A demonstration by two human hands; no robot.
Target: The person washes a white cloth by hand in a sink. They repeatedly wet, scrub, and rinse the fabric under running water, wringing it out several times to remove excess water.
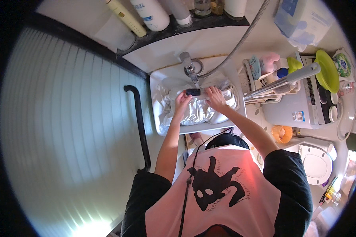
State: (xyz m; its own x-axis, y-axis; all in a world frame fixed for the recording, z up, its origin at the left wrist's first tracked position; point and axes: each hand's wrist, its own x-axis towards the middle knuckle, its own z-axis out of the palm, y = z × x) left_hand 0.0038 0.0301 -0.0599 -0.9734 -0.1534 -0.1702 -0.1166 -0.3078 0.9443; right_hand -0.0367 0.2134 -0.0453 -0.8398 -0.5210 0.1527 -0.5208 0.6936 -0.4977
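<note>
A white sink basin (198,129) lies before me, holding white wet cloth (195,114) that looks bunched up. Above the cloth, under the metal faucet (191,71), is a small dark object (193,92), maybe a brush or a dark piece of fabric; its kind is unclear. My left hand (182,103) holds its left end between thumb and fingers. My right hand (215,97) is just to the right, its fingers on a pale, partly see-through part beside the dark one. Whether that part is joined to the dark object is hard to tell.
A metal shower hose (240,44) curves past the faucet. Bottles (154,17) stand on a dark shelf (166,35) behind the basin. To the right are a metal pole (273,86), a rack of containers and a washing machine (287,114). A ribbed glass door (77,118) with a black handle (141,127) is left.
</note>
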